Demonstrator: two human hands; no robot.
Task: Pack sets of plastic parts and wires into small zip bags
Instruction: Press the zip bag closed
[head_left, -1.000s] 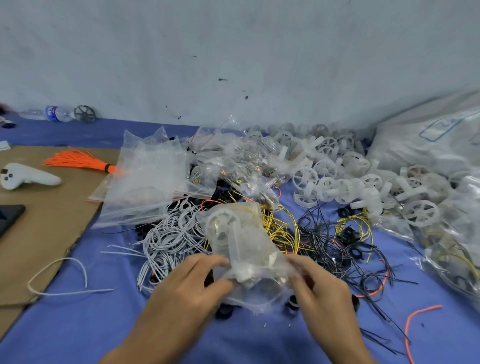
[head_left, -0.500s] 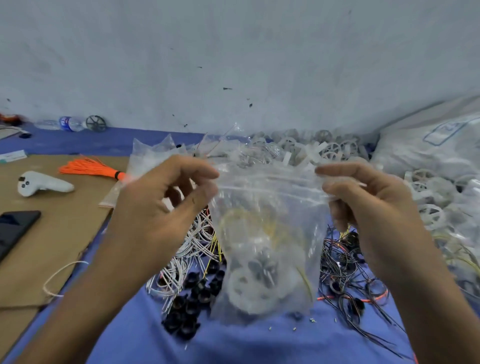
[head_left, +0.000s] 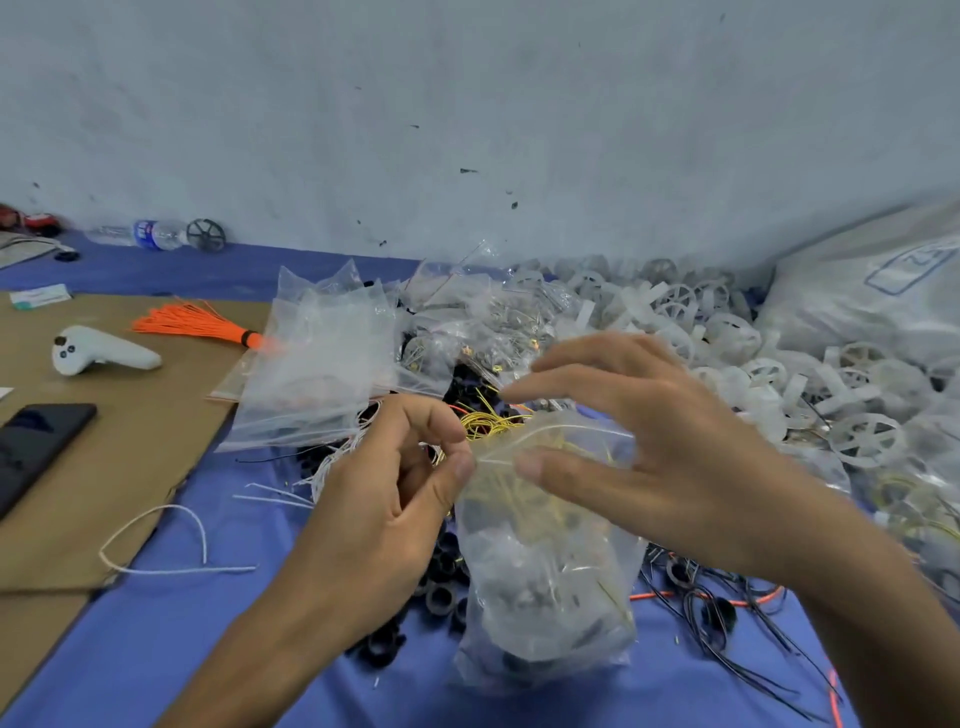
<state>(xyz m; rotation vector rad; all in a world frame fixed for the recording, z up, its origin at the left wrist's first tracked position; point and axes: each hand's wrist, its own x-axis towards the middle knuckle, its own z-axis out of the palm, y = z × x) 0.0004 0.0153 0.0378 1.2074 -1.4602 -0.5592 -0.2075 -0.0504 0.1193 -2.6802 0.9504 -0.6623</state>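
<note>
A clear zip bag (head_left: 545, 582) stands on the blue cloth in front of me, holding white plastic parts, dark parts and yellow wire. My left hand (head_left: 379, 509) pinches its top left corner between thumb and curled forefinger. My right hand (head_left: 649, 441) hovers over the bag's mouth with its fingers spread; its thumb lies against the top edge. Loose yellow wires (head_left: 488, 421) lie just behind the bag, black rings (head_left: 441, 597) at its left foot.
A stack of empty zip bags (head_left: 322, 374) lies at the back left and a heap of white wheels (head_left: 727, 353) at the back right. Black wires (head_left: 727, 623) trail to the right. The cardboard (head_left: 130, 441) carries a controller (head_left: 98, 353), a phone (head_left: 36, 441) and orange wires (head_left: 197, 327).
The bag came up from the cloth and was held stretched between both hands. Now it is lower, my right hand has let go and spread, and my left still pinches the corner.
</note>
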